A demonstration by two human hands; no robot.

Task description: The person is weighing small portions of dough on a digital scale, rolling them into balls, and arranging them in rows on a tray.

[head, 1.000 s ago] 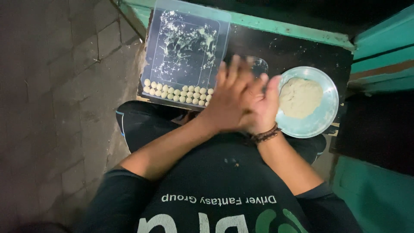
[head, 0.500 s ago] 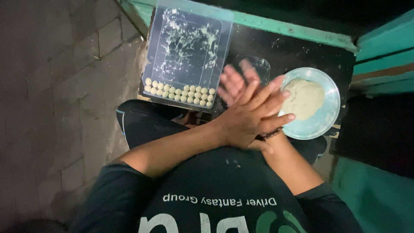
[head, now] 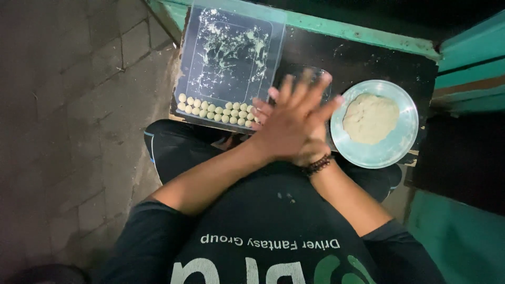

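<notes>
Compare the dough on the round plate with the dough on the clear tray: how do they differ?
The plate holds one large, flattish dough lump; the tray holds many small dough balls in two rows along its near edge. The lump sits mid-plate; above the balls the tray shows only floury smears. Both are pale and beige.

Pale dough balls (head: 213, 111), light-blue plate (head: 402, 144)

Tray (head: 231, 31): clear glossy plastic, smeared with flour. Bowl (head: 405, 144): smooth, shiny, probably metal. Dough (head: 371, 118): matt, soft, slightly rough. Balls (head: 215, 111): matt, smooth. Table (head: 368, 58): dark, matt, worn. Bracelet (head: 318, 164): dark beads.
</notes>
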